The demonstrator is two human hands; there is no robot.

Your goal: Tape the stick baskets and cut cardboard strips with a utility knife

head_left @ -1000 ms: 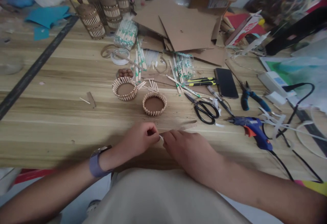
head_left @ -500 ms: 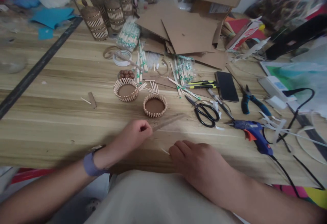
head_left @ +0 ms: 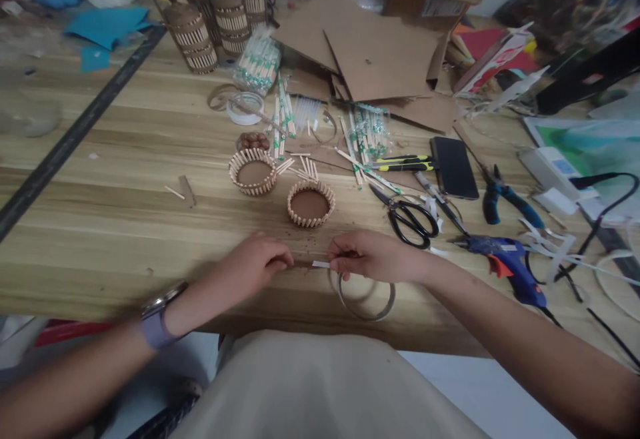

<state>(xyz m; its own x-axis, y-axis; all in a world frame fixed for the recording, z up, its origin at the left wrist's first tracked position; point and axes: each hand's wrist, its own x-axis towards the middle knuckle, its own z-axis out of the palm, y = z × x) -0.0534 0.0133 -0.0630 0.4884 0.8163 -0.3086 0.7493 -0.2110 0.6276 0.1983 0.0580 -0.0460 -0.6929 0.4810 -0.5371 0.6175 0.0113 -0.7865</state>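
Note:
My right hand [head_left: 367, 257] is closed on a thin strip bent into a ring [head_left: 369, 319], which hangs below its fingers close to the table's front edge. A short white tab [head_left: 321, 264] sticks out to the left of those fingertips. My left hand [head_left: 265, 257], with a watch [head_left: 165, 297] on its wrist, is close by on the left, its fingers pinched together. Whatever is between them, if anything, is hidden. Just beyond both hands stands a round basket of small sticks [head_left: 311, 222] with a brown base. A second stick basket [head_left: 253, 189] is behind it to the left.
Scissors [head_left: 413, 222], a blue glue gun [head_left: 510, 262], pliers [head_left: 500, 199] and a phone [head_left: 454, 167] lie to the right. Bundled sticks [head_left: 257, 59], tape [head_left: 245, 108] and cardboard [head_left: 385, 52] are at the back, near several stick lanterns [head_left: 193, 35]. A dark bar [head_left: 85, 129] lies left.
The strip that stretched from my left hand is now a ring hanging from my right hand. My right hand has moved up and toward the baskets. The view has shifted slightly.

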